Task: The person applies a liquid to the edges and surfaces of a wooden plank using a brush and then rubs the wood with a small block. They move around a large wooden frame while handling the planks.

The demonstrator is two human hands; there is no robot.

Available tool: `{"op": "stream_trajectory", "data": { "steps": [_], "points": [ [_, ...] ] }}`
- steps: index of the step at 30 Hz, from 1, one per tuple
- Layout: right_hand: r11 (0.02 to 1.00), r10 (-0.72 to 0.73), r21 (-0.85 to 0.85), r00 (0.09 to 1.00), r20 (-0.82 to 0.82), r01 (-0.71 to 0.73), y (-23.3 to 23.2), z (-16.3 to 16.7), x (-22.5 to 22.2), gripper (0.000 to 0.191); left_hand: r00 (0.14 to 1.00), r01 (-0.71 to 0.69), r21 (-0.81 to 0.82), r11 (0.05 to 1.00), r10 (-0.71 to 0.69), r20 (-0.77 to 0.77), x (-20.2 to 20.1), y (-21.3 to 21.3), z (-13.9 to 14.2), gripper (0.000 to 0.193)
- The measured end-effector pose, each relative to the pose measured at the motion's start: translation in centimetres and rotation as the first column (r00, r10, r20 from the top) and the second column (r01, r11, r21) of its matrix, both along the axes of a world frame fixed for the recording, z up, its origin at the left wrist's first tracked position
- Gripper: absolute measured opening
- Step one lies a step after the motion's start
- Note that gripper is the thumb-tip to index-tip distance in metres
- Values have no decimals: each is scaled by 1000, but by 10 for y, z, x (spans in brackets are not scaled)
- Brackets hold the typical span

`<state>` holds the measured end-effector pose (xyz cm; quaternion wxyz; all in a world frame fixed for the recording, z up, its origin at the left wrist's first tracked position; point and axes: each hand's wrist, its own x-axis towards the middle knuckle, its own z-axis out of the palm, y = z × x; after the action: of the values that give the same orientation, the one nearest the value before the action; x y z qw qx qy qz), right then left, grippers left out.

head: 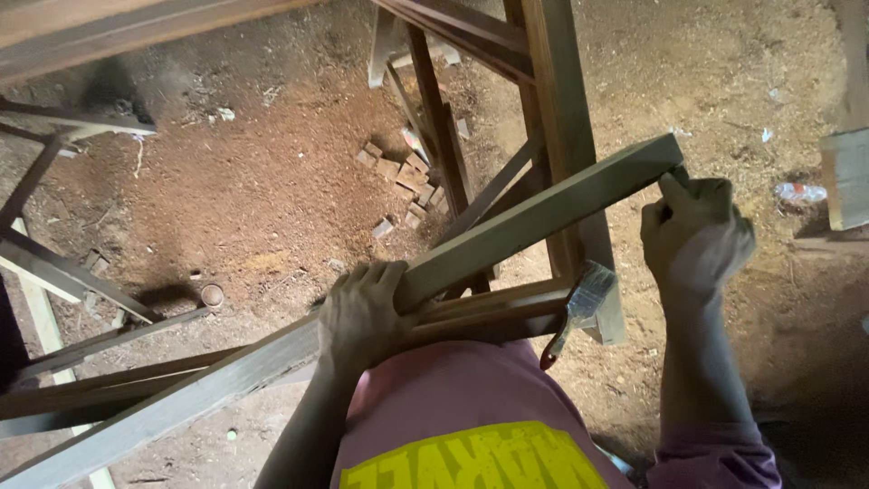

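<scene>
A long squared wooden bar (534,217) runs diagonally from lower left to upper right across the head view. My left hand (362,317) grips it around the middle, fingers wrapped over its top. My right hand (695,234) holds its upper right end, thumb pressed against the end face. The bar lies over a wooden frame (561,109) that stands on the dirt floor. A paintbrush (579,303) with a red handle and pale bristles rests on the frame's lower rail, just below the bar and between my hands.
Small wood offcuts (403,177) lie scattered on the sawdust-covered floor. More wooden frame pieces (63,272) stand at the left. A small round tin (212,295) sits on the floor. A plank (846,177) is at the right edge.
</scene>
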<state>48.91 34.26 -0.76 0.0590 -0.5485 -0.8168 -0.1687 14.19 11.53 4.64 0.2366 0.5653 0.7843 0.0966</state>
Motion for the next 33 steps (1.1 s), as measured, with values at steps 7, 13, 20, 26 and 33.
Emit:
{"op": "stream_trajectory", "data": {
  "steps": [7,13,20,26,33],
  "points": [
    [999,-33,3,965,260,33,-14,5,-26,17,999,-7,49,999,8,-33,-1,-2,-10,67],
    [980,139,-128,985,-104,-152,-49,9,-40,16,999,34,-30,999,-34,-20,0,-2,-10,66],
    [984,162,-80,984,69,-157,-71,15,-66,16,999,19,42,999,-18,-36,-1,-5,-11,65],
    [782,486,-75,681,-547,-618,-121,30,-87,36,999,33,87,996,-31,-26,0,-7,-11,61],
    [963,247,23,843,-478,-269,-50,47,-84,20,997,25,170,985,-13,-73,-5,-5,-13,73]
  ]
}}
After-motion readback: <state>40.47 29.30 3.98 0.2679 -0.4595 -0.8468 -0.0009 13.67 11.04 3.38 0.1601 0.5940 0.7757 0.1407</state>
